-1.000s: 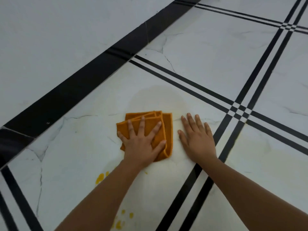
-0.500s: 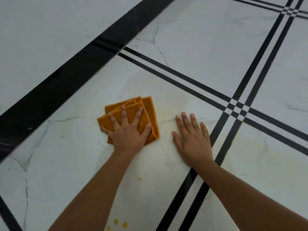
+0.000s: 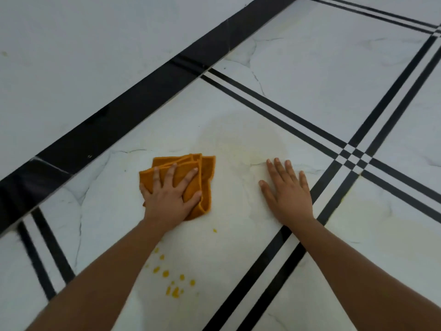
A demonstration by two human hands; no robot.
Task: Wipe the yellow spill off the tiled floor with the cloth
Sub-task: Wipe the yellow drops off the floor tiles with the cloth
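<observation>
A folded orange cloth [image 3: 205,173] lies flat on the white marble floor tile [image 3: 107,211]. My left hand [image 3: 170,197] presses down on the cloth with spread fingers. My right hand [image 3: 287,192] rests flat on the bare tile to the right, fingers apart, holding nothing. Several yellow spill drops [image 3: 175,286] sit on the tile below the cloth, beside my left forearm, and one lone yellow drop [image 3: 214,230] lies just under the cloth. A faint yellowish smear [image 3: 245,144] spreads over the tile above and between my hands.
A black skirting band [image 3: 133,101] and a white wall [image 3: 95,44] run diagonally along the upper left. Double black stripes [image 3: 353,151] cross the floor at the right. Another pale yellowish smear [image 3: 381,225] covers the tile at the lower right.
My left hand has slid the cloth leftward, away from my right hand, widening the gap between them. More yellow drops show below the cloth now. My right hand stays planted.
</observation>
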